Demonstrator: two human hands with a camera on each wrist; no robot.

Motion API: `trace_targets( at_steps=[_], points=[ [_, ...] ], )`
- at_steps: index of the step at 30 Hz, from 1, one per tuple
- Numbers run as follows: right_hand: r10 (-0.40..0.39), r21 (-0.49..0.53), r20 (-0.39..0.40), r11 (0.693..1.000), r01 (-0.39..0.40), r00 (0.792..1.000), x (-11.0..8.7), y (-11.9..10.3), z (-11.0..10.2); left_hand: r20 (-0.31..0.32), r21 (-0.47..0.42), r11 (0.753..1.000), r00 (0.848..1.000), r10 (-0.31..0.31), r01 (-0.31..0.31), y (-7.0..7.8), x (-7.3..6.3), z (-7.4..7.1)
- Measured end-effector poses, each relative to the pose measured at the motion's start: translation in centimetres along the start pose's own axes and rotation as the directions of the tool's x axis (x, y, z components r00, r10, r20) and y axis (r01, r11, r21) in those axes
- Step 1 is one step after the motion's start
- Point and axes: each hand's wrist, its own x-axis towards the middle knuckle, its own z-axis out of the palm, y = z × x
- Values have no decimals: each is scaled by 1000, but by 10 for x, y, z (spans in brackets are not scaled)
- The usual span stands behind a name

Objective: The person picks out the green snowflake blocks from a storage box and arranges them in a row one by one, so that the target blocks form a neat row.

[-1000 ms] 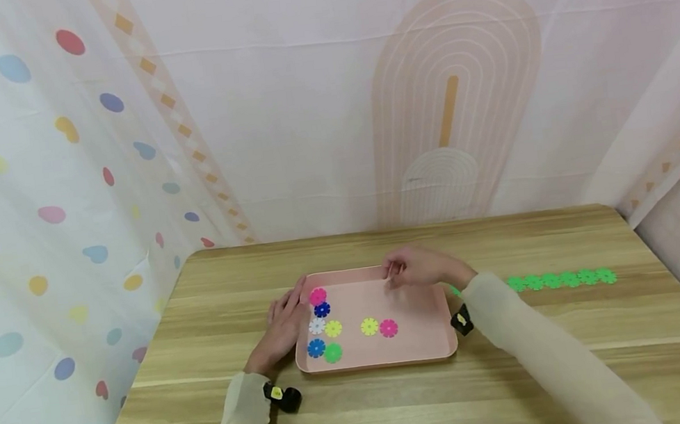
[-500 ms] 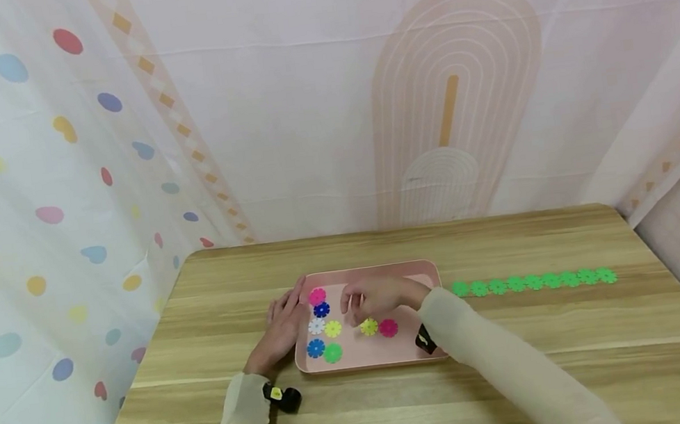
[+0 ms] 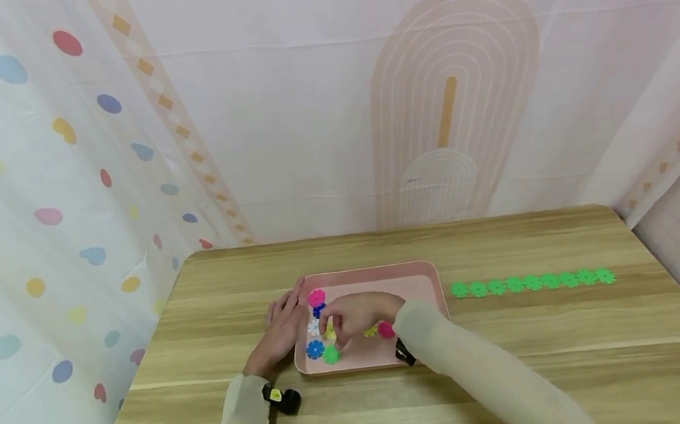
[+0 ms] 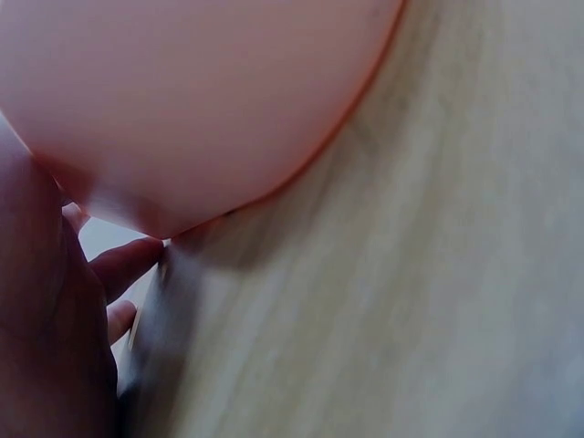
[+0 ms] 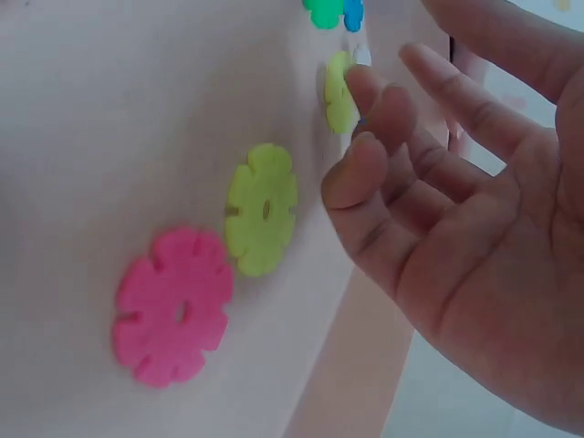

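Observation:
My left hand (image 3: 281,330) rests against the left wall of a shallow pink tray (image 3: 378,274), fingers stretched along its edge. In the left wrist view its fingers lie beside the tray rim. My right hand (image 3: 358,315) hovers inside the tray with loosely bent fingers and nothing held. Its fingertips are close to a green snowflake disc (image 3: 331,354) and partly cover a yellow disc (image 3: 330,332). Around them lie a blue disc (image 3: 314,349), a white one (image 3: 314,327), a dark blue one (image 3: 319,310) and a pink one (image 3: 316,298). Another yellow disc (image 5: 262,210) and pink disc (image 5: 173,307) lie under the palm.
A straight row of joined green discs (image 3: 533,282) lies on the wooden table (image 3: 522,373), right of the tray. Patterned curtains (image 3: 302,104) hang behind the table and on its left.
The right hand has moved left and nearer the body, from the tray's far right corner to the discs on its left. The left hand has stayed at the tray's edge.

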Motion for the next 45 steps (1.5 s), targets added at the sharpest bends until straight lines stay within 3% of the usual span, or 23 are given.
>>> trace_targets(
  at_steps=[14, 22, 36, 45],
  points=[
    [28, -117, 71, 993, -19, 997, 14, 0, 3, 3, -27, 1000, 1000, -14, 14, -1, -2, 1],
    [6, -174, 26, 985, -1, 1000, 20, 4, 8, 3, -22, 1000, 1000, -13, 13, 0, -1, 1],
    [-100, -223, -72, 971, 82, 992, 22, 15, 17, -12, -6, 1000, 1000, 5, -5, 1, -2, 0],
    [-125, -199, -62, 974, 110, 990, 21, 17, 16, -11, 13, 1000, 1000, 9, -9, 1, -2, 0]
  ],
)
